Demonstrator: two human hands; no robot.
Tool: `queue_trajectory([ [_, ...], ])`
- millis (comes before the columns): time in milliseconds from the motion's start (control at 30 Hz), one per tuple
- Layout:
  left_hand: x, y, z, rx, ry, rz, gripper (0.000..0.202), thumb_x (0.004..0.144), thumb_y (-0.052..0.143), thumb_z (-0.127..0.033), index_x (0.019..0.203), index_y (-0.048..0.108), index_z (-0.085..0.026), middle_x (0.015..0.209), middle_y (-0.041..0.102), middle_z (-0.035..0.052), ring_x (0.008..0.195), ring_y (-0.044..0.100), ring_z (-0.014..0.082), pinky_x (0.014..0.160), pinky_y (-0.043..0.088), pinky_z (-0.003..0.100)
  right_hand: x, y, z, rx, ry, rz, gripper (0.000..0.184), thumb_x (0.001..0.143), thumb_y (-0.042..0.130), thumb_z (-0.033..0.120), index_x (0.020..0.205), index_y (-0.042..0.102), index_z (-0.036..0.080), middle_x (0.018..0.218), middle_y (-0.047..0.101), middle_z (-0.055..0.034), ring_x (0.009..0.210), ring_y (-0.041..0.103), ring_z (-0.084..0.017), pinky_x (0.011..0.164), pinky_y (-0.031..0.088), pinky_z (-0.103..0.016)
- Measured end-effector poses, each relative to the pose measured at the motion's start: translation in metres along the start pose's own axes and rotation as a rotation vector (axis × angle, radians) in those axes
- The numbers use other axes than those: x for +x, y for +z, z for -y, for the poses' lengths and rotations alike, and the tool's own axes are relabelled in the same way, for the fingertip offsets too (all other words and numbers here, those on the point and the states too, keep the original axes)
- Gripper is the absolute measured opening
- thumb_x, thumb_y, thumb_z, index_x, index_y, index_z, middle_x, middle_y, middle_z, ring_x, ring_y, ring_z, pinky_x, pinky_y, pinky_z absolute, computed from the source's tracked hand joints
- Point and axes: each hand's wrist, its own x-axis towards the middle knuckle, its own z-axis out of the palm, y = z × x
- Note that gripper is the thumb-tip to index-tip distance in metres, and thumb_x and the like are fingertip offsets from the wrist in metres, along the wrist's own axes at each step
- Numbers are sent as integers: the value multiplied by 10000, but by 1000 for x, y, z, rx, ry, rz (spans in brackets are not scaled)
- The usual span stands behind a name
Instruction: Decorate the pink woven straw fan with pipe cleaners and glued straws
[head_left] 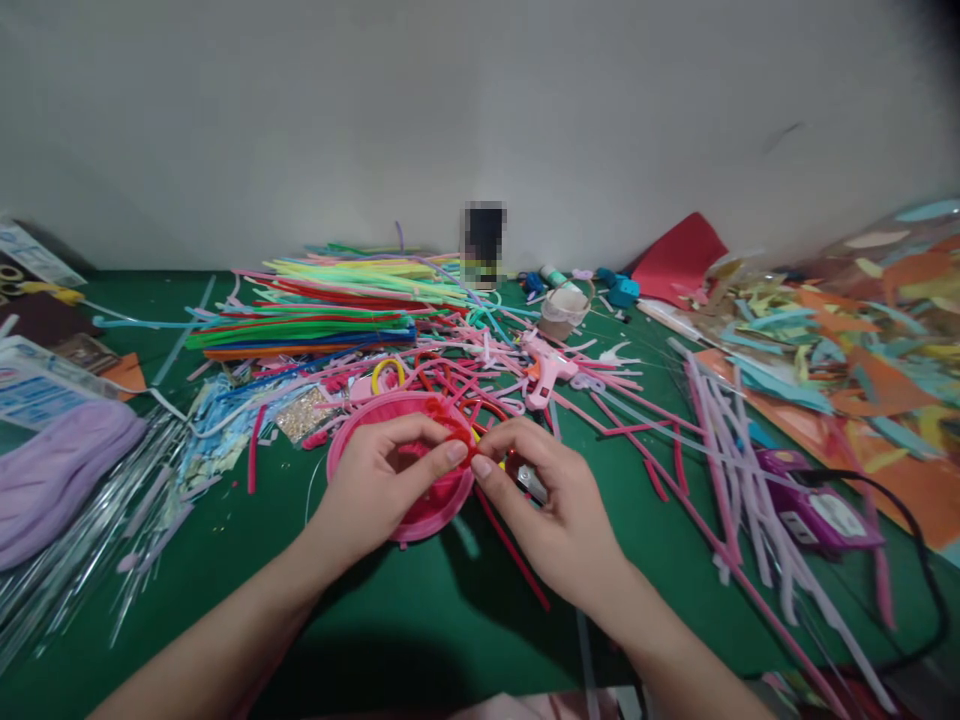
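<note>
Both hands meet over a round pink plastic basket [431,530]. Between their fingertips is a small piece of fuzzy red pipe cleaner [460,436], bent or looped; its exact form is partly hidden by the fingers. My left hand [390,470] pinches it with thumb and forefinger from the left. From the right, the thumb and forefinger of my right hand [555,500] close on the same piece. Red bits lie inside the basket, mostly covered by my left hand. A straight red pipe cleaner [517,560] slants across the table below my right hand.
Bundles of coloured pipe cleaners [315,320] lie behind the basket. A pink glue gun [551,372] rests among pink stems. To the right are pale purple strips [742,480], a purple device [821,505] with a black cable, and paper scraps [847,350]. Lilac foam shapes [67,480] lie left.
</note>
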Motion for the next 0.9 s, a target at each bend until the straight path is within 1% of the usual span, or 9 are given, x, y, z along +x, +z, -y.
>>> queue_trajectory([
  [200, -2, -4, -8, 258, 137, 72, 110, 835, 661, -240, 749, 694, -180, 728, 668, -13, 659, 587, 116, 605, 454, 206, 17, -25, 17, -219, -71, 298, 129, 883, 521, 117, 772, 559, 170, 780, 583, -27, 764, 534, -161, 692, 408, -284],
  [333, -2, -7, -12, 355, 228, 157, 110, 851, 648, -206, 758, 702, -179, 772, 689, -5, 708, 615, 122, 670, 469, 213, 26, -34, 26, -357, -140, 408, 131, 857, 532, 100, 742, 552, 160, 749, 559, -30, 704, 499, -158, 646, 387, -287],
  [367, -1, -7, -12, 360, 234, 155, 108, 849, 653, -210, 757, 703, -182, 771, 693, -6, 707, 617, 123, 672, 470, 213, 27, -35, 26, -363, -141, 417, 130, 856, 538, 101, 742, 554, 161, 740, 559, -26, 693, 497, -154, 638, 383, -284],
  [433, 0, -8, -11, 345, 203, 88, 108, 836, 672, -244, 750, 704, -186, 745, 694, -10, 678, 615, 126, 639, 467, 214, 28, -33, 24, -324, -115, 390, 122, 875, 549, 122, 761, 567, 165, 739, 575, -16, 684, 507, -144, 633, 384, -273],
  [533, 2, -7, -8, 241, 82, -9, 165, 823, 682, -320, 725, 691, -186, 660, 671, -20, 578, 583, 121, 548, 450, 213, 26, -27, 16, -202, -55, 293, 146, 928, 562, 232, 792, 575, 179, 745, 597, 2, 674, 530, -127, 625, 396, -254],
  [633, 3, -7, -6, 178, 29, 25, 166, 811, 691, -345, 752, 704, -190, 675, 685, -13, 569, 591, 127, 537, 469, 213, 24, -19, 8, -141, -23, 214, 224, 967, 512, 304, 782, 563, 190, 717, 577, 8, 650, 525, -124, 596, 395, -252],
  [733, 2, -8, -6, 191, 55, 47, 142, 788, 719, -331, 844, 738, -202, 807, 736, 13, 702, 659, 164, 638, 519, 230, 23, -16, 3, -125, 1, 168, 207, 977, 477, 282, 812, 563, 193, 729, 583, -1, 634, 524, -127, 564, 395, -250],
  [800, 2, -10, -7, 163, 36, 62, 174, 798, 707, -344, 892, 748, -203, 850, 747, 28, 744, 676, 181, 675, 531, 244, 23, -16, 1, -143, -16, 148, 172, 971, 483, 263, 831, 557, 194, 758, 599, -10, 649, 533, -132, 581, 403, -256],
  [900, 2, -12, -7, 79, -41, 98, 224, 831, 660, -392, 886, 756, -197, 764, 731, 28, 639, 646, 159, 611, 514, 238, 23, -17, 0, -176, -76, 150, 167, 976, 467, 233, 828, 534, 194, 776, 589, -16, 681, 534, -138, 621, 406, -266],
])
